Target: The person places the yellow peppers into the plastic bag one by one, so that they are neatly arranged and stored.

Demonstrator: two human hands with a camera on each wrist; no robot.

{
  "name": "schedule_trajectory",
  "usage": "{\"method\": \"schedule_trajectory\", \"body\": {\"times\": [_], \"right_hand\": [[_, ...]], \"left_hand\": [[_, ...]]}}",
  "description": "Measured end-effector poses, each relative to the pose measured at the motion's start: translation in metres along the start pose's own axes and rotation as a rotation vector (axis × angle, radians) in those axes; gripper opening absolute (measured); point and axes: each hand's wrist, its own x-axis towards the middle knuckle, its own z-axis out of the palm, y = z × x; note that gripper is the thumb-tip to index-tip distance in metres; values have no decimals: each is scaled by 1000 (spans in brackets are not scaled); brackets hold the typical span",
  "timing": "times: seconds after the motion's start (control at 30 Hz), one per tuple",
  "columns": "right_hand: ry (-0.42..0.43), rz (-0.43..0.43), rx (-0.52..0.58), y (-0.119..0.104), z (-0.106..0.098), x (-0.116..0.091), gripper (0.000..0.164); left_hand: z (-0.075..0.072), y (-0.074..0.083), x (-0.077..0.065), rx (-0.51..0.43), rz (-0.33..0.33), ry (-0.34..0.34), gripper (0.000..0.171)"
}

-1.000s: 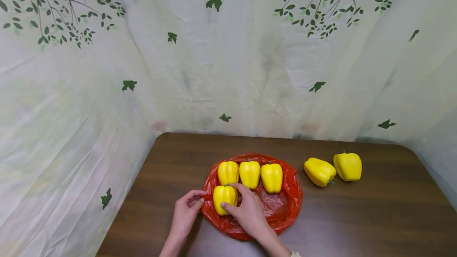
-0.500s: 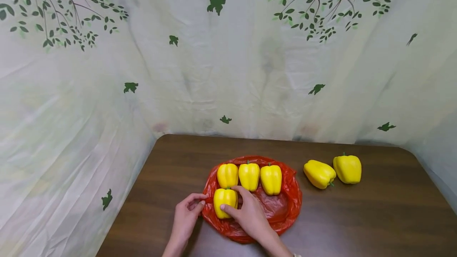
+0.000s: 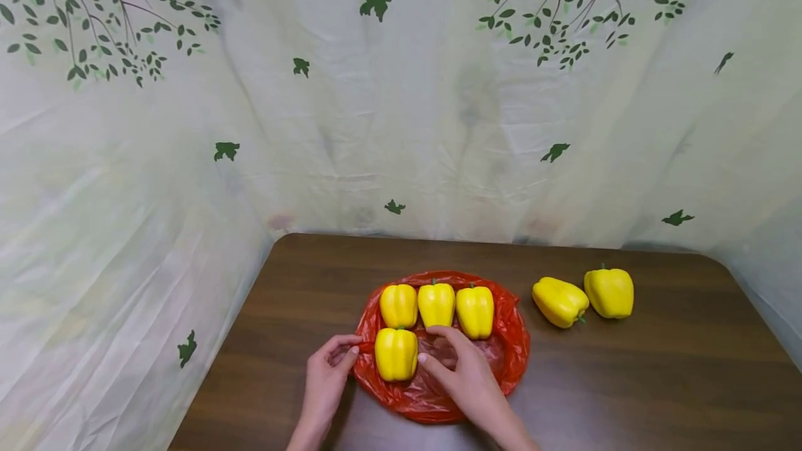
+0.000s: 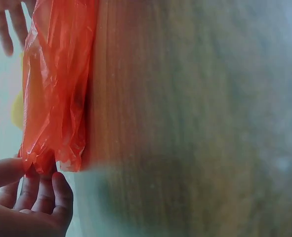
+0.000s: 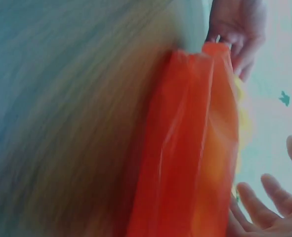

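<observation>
A red plastic bag (image 3: pixel 438 399) lies with its mouth spread wide, and several yellow bell peppers stand inside it. Three of them form a row along the back, with one bell pepper (image 3: pixel 396 355) in front at the left. My left hand (image 3: pixel 326 374) pinches the bag's left rim between thumb and fingers, as the left wrist view of the bag (image 4: pixel 59 89) also shows. Just right of the front bell pepper, my right hand (image 3: pixel 466 374) hovers over the bag with fingers spread and holds nothing. In the right wrist view its fingers (image 5: pixel 259 205) are apart beside the bag.
Two more yellow bell peppers lie on the brown wooden table (image 3: pixel 626 381) to the right of the bag, one bell pepper (image 3: pixel 560 302) on its side and the other bell pepper (image 3: pixel 609 293) upright. A pale curtain (image 3: pixel 438 124) with leaf prints hangs behind the table.
My right hand has let go of the front bell pepper and moved off to the right. The pepper stays in the bag. My left hand keeps its pinch on the rim.
</observation>
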Motion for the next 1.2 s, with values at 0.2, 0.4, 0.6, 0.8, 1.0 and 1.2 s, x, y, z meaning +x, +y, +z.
{"method": "schedule_trajectory", "body": {"times": [0.2,0.4,0.6,0.8,1.0,1.2], "right_hand": [[93,-7,2,-1,-23,-7,48],[224,-19,-81,7,-46,-22,44],[285,-33,-142,23,-63,-37,45],[334,-150,-139,43,-71,-48,41],[402,-131,-160,55,-79,-59,42],[533,-68,-238,64,-92,-72,43]], "left_hand": [[-1,0,0,1,-13,-6,16],[1,0,-1,11,-38,-21,17],[-1,4,2,20,-35,-30,17],[0,5,2,16,-23,-22,17],[0,4,1,10,-52,-3,18],[4,4,1,16,-69,-13,18]]}}
